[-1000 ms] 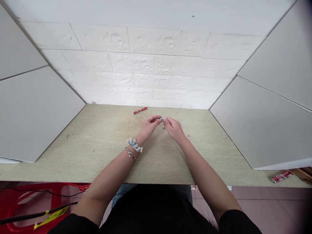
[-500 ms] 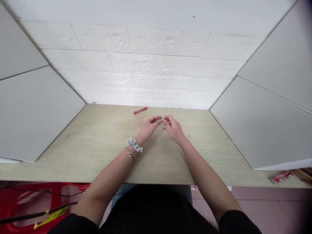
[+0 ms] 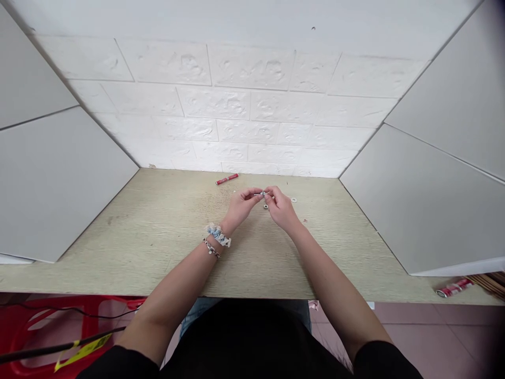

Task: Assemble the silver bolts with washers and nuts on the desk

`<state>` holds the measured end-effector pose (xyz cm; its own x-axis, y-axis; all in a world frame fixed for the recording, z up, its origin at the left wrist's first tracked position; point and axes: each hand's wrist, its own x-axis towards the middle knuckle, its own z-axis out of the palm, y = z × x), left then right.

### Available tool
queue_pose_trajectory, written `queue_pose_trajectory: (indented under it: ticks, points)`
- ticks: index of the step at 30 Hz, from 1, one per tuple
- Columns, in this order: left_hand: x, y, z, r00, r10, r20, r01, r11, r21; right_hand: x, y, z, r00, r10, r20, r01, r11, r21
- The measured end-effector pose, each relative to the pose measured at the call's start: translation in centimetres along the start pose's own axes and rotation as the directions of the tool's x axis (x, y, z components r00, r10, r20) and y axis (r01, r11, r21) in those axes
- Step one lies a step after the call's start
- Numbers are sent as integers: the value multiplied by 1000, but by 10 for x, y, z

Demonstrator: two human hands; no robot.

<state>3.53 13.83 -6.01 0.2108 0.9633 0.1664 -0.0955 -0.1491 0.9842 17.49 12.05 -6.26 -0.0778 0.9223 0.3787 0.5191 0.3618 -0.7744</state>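
Note:
My left hand (image 3: 240, 206) and my right hand (image 3: 281, 207) meet above the far middle of the table, fingertips nearly touching. Between them is a small silvery piece, apparently a bolt (image 3: 263, 193), pinched by thumb and fingers from both sides; much of it is covered. Just below the fingertips a small metal nut (image 3: 265, 207) lies on the wood. A flat pale washer (image 3: 294, 200) rests to the right of my right hand.
A red tube-shaped stick (image 3: 227, 179) lies near the white brick-pattern wall (image 3: 252, 105). Grey panels (image 3: 71, 184) flank the wooden table (image 3: 252, 263). At the front right corner are a red cylinder (image 3: 454, 288) and brown sticks (image 3: 489, 284). A red plastic stool (image 3: 84, 316) stands below left.
The fingers of my right hand have shifted very slightly around the bolt. Both arms and the things on the table stay where they were.

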Motion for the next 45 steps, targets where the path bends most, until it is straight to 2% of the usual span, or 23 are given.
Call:
queue_pose_trajectory:
  ticks: [7, 12, 16, 29, 34, 45]
  points:
    - [-1, -2, 5, 1000, -1, -20, 0, 999, -33, -1, -1, -1, 1000, 8, -6, -9, 995, -100]
    - [-2, 1, 4, 998, -17, -56, 16, 1000, -20, -1, -2, -2, 999, 13, -35, -14, 1000, -12]
    - [-1, 2, 2, 997, -19, -81, 19, 1000, -3, 0, 0, -2, 1000, 9, 5, -10, 1000, 14]
    - [-2, -1, 5, 999, 6, -45, -7, 1000, -25, 0, -1, -1, 1000, 6, -1, -6, 999, -48]
    - [-2, 2, 6, 997, -5, -71, 3, 1000, -31, 0, -2, -3, 999, 30, -28, -29, 999, 20]
    - [-1, -3, 3, 999, -16, -30, 14, 999, -51, -1, -1, -1, 1000, 4, 24, -3, 999, -32]
